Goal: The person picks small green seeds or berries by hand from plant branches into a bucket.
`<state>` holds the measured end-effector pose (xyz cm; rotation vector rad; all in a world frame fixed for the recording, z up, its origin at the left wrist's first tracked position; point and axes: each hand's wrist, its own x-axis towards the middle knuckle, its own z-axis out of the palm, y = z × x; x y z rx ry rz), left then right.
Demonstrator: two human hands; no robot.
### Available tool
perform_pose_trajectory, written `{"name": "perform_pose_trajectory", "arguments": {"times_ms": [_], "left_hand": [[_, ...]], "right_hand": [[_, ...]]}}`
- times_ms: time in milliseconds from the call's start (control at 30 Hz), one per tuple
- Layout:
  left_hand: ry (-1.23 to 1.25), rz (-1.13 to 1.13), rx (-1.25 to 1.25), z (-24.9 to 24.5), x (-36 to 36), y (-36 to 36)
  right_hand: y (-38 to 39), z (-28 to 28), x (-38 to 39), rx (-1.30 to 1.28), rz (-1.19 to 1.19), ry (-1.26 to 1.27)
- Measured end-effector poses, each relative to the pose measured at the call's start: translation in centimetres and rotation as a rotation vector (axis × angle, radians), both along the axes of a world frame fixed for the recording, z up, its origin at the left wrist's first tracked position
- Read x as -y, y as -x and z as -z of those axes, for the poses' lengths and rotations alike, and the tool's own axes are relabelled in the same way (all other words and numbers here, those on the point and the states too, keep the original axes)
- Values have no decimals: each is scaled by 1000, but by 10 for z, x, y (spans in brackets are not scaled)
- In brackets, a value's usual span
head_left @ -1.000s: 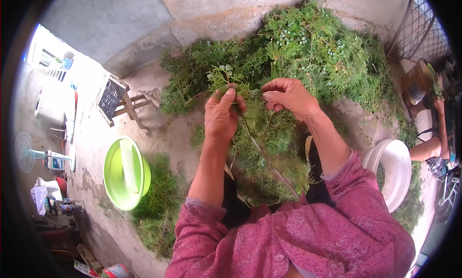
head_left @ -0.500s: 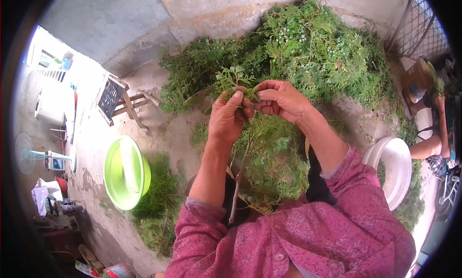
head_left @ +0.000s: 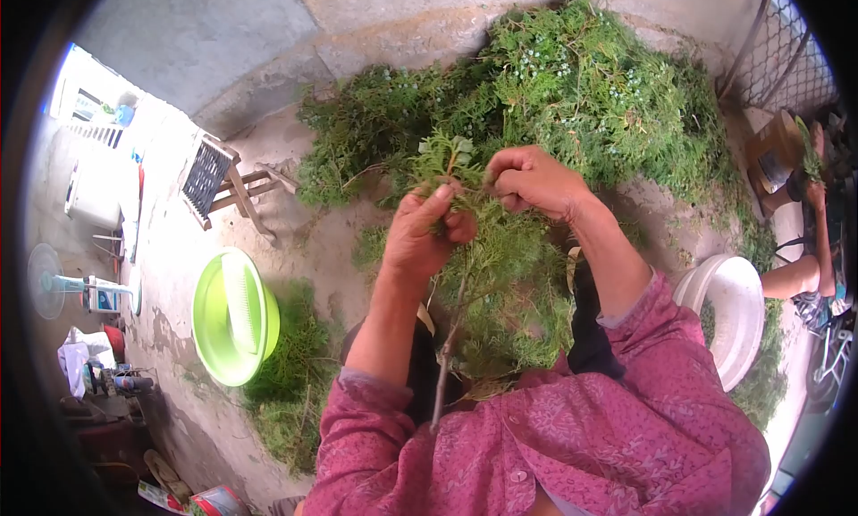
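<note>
My left hand (head_left: 427,232) is closed round a leafy evergreen branch (head_left: 444,364), its thumb near the top; the bare woody stem hangs down toward my lap. Pale green cones (head_left: 459,146) show at the tip above that thumb. Just to the right, my right hand (head_left: 534,184) has its fingers bent and pressed together beside the sprigs; what they pinch, if anything, is too small to make out. More cut foliage (head_left: 518,293) lies below my hands, between my knees.
A large heap of evergreen branches (head_left: 581,96) lies ahead by the wall. At the left are a green basin (head_left: 205,324) and a wooden stool (head_left: 234,194). A white bucket (head_left: 751,328) stands at the right, near another person's arm (head_left: 822,230).
My right hand has moved slightly right, away from my left hand. The branch tip has shifted a little to the right and stands more in the open.
</note>
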<state>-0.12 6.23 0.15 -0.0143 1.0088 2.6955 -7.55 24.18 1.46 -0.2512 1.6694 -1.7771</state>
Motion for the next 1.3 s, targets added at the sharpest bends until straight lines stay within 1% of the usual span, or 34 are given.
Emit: {"name": "perform_pose_trajectory", "arguments": {"times_ms": [33,67,133,167,233,300,400,533,567,667,733,833,967,1033,1067,1133,1167,1233,1267,1300], "left_hand": [[1,-1,-1,-2,7,-1],[-4,-23,-21,-5,16,-2],[-14,-79,-26,-10,24,-5],[-16,-85,-26,-10,24,-5],[64,-90,-25,-10,22,-3],[85,-79,-9,-7,18,-1],[118,-66,35,-7,11,0],[152,-58,72,-6,5,-2],[152,-54,74,-5,3,-3],[148,-14,80,0,0,-3],[139,51,88,3,-1,-3],[153,27,103,3,-6,-4],[127,68,96,4,-4,-6],[113,67,95,5,-3,-7],[112,65,95,6,-3,-7],[142,11,131,7,-3,-8],[142,9,131,4,-3,-9],[205,-80,176,-7,-6,-13],[205,-80,176,-6,-3,-15],[196,-76,149,-4,2,-16]], "right_hand": [[2,-2,-5,-176,37,-203],[4,-4,-13,-176,38,-202],[8,-8,-27,222,87,276],[8,-8,-25,223,82,273],[6,-5,-22,477,76,526],[4,-4,-12,490,52,548],[4,-5,-6,277,148,458],[4,-7,-5,227,140,442],[4,-6,-3,204,120,401],[1,-4,1,181,78,345],[0,-4,2,183,38,322],[-2,-1,4,161,59,254],[-5,-4,4,164,49,264],[-7,-8,7,56,86,133],[-7,-5,9,56,84,132],[-7,6,14,-504,165,-155],[-5,12,16,-505,163,-154],[-1,17,14,-792,359,-220],[3,15,6,-792,359,-220],[8,3,-5,-474,350,-45]]}}
